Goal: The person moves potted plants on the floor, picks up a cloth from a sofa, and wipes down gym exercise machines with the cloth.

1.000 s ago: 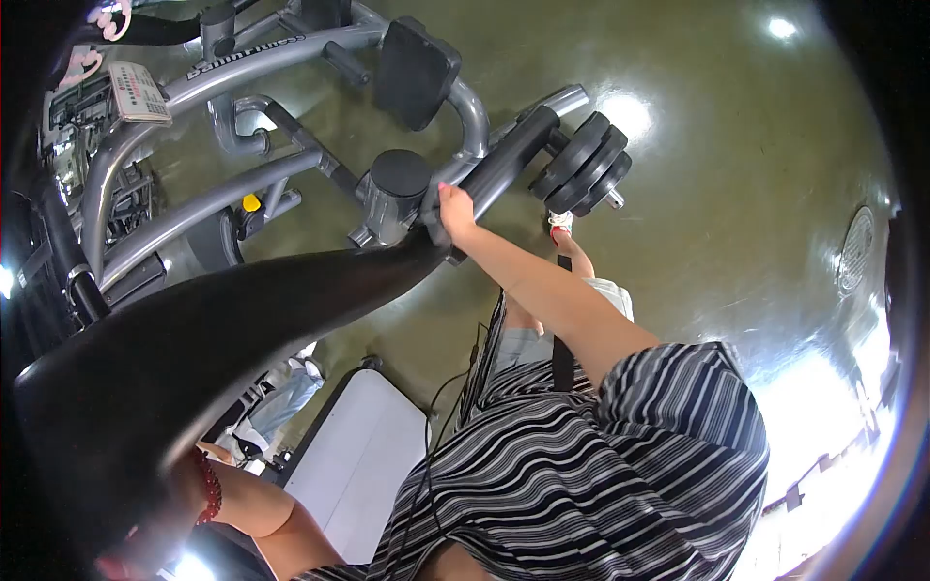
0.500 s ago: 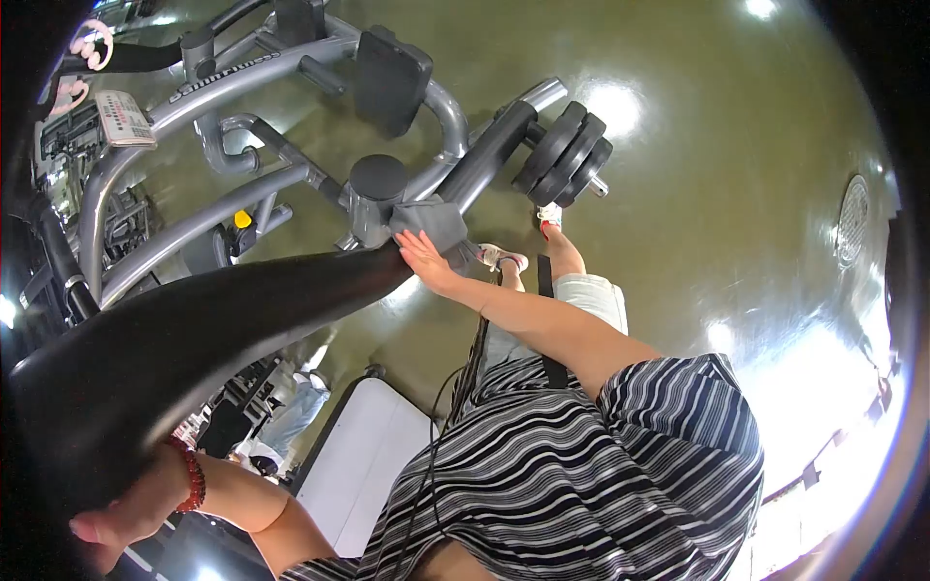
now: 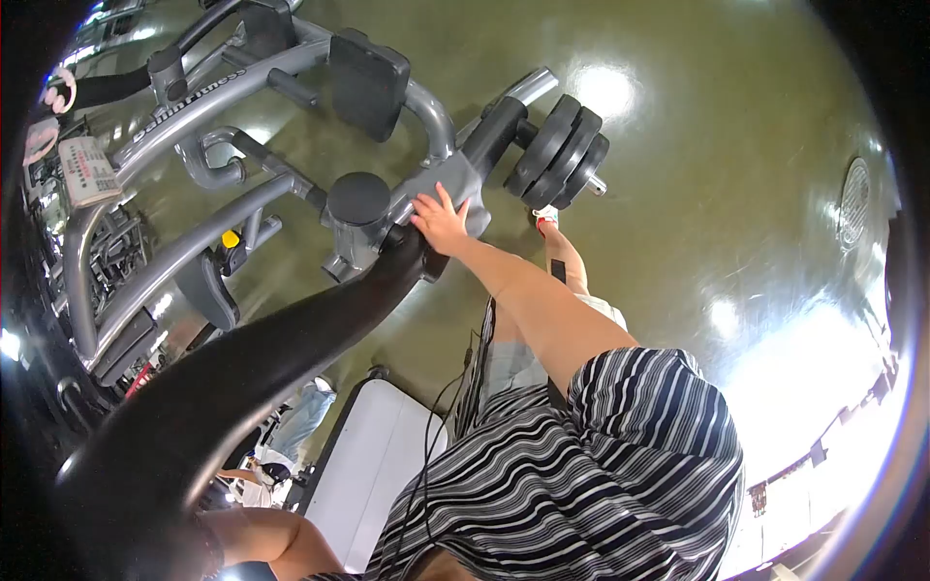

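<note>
My right hand (image 3: 443, 225) has its fingers spread and lies flat on a grey cloth (image 3: 464, 182). The cloth drapes over the machine's metal bar, just past the upper end of a long black padded arm (image 3: 291, 334). A round black-topped post (image 3: 358, 200) stands left of the hand. Beyond the cloth, black weight plates (image 3: 552, 150) sit on a peg. In the dark lower left corner, my left hand (image 3: 184, 544) is against the lower end of the black padded arm. Shadow and the arm hide its fingers.
The grey machine frame (image 3: 194, 111) fills the upper left, with a black pad (image 3: 368, 85) and a paper sign (image 3: 89, 169). A white board-like panel (image 3: 378, 465) is below. Another person (image 3: 295, 426) is in the background. A round floor cover (image 3: 853, 205) lies right.
My right hand has moved up with the cloth, from the padded arm's end onto the metal bar, its fingers spreading wider. My left hand has shifted right and slipped out of clear sight.
</note>
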Motion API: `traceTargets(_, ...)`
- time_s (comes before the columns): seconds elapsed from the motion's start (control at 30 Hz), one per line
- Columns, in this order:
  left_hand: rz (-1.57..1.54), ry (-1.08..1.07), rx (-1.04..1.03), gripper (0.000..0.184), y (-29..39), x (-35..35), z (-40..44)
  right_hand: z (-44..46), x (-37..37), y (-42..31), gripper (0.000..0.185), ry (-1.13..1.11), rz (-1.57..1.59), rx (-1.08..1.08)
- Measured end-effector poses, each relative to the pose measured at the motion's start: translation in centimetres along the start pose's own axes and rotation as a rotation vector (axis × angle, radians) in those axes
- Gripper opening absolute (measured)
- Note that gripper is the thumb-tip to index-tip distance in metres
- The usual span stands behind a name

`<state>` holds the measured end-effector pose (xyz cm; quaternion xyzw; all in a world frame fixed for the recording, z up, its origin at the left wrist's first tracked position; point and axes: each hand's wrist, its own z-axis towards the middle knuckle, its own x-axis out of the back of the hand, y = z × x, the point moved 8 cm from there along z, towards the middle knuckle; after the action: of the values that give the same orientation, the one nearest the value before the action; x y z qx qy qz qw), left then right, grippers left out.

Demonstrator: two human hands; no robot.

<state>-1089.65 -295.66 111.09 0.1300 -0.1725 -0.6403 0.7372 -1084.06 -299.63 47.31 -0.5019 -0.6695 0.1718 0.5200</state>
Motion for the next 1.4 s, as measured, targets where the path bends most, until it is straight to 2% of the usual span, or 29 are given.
traceTargets(0.13, 0.167, -0.148, -0.011, 0.070, -1.6, 0.4, -1.0, 3.9, 1.1, 5.3, 0.042, -0.019, 0.010, -0.093)
traceTargets(0.3, 0.292, -0.248, -0.023, 0.071, -3.3, 0.2, -2.1, 8.4, 2.0, 11.5, 0.045, -0.065, 0.029, -0.321)
traceTargets(0.37, 0.322, -0.274, -0.031, 0.071, -3.8, 0.0, -2.4, 9.9, 2.3, 14.4, 0.047, 0.032, 0.050, -0.407)
traceTargets(0.47, 0.364, -0.316, -0.039, 0.071, -4.1, -0.2, -2.7, 9.2, 3.2, 15.5, 0.055, 0.215, 0.268, -0.513)
traceTargets(0.57, 0.379, -0.334, -0.051, 0.072, -3.9, 0.1, -2.5, 6.3, 0.6, 14.7, 0.066, 0.510, 0.222, -0.486)
traceTargets(0.6, 0.381, -0.337, -0.055, 0.072, -3.9, 0.2, -2.4, 4.7, 0.2, 13.5, 0.074, 0.452, 0.370, -0.583)
traceTargets(0.63, 0.381, -0.342, -0.063, 0.072, -3.6, 0.3, -2.3, 2.9, -1.1, 12.6, 0.077, 0.571, 0.559, -0.603)
traceTargets(0.67, 0.387, -0.345, -0.072, 0.072, -3.4, 0.5, -2.1, 1.3, -3.3, 12.0, 0.079, 0.567, 0.702, -0.728)
traceTargets(0.7, 0.389, -0.352, -0.080, 0.073, -3.1, 0.6, -1.9, -0.9, -4.1, 10.5, 0.081, 0.452, 0.843, -0.911)
traceTargets(0.77, 0.387, -0.360, -0.106, 0.073, -2.3, 0.9, -1.5, -4.2, -5.1, 7.6, 0.081, 0.070, 0.862, -1.056)
traceTargets(0.83, 0.387, -0.369, -0.130, 0.073, -1.8, 1.1, -1.0, -5.9, -4.9, 6.7, 0.076, -0.006, 0.769, -0.985)
traceTargets(0.93, 0.332, -0.369, -0.170, 0.074, -0.6, 1.6, -0.2, -7.3, -4.5, 5.6, 0.070, -0.062, 0.676, -0.887)
traceTargets(1.0, 0.348, -0.383, -0.212, 0.074, 0.5, 2.2, 0.8, -8.0, -4.7, 5.4, 0.068, -0.033, 0.634, -0.953)
traceTargets(1.1, 0.746, -0.415, -0.317, 0.067, 1.3, 3.2, 2.1, -8.4, -4.9, 4.7, 0.064, -0.059, 0.597, -0.991)
traceTargets(1.17, 0.547, -0.393, -0.514, 0.054, 1.2, 5.0, 2.6, -8.6, -4.9, 4.5, 0.059, -0.085, 0.590, -0.965)
traceTargets(1.23, 0.735, -0.431, -0.806, 0.031, 2.2, 3.4, 1.3, -8.7, -4.6, 4.2, 0.054, -0.088, 0.587, -0.911)
traceTargets(1.27, 0.816, -0.427, -0.959, 0.029, 2.6, 2.8, 0.6, -8.8, -3.8, 3.7, 0.050, -0.109, 0.607, -0.891)
traceTargets(1.33, 1.110, -0.659, -0.968, 0.023, 2.1, 2.1, -0.6, -9.1, -1.8, 2.3, 0.044, -0.153, 0.644, -0.848)
traceTargets(1.4, 1.207, -0.795, -0.861, 0.021, 1.2, 2.0, -3.2, -8.7, -0.5, 1.3, 0.042, -0.196, 0.712, -0.781)
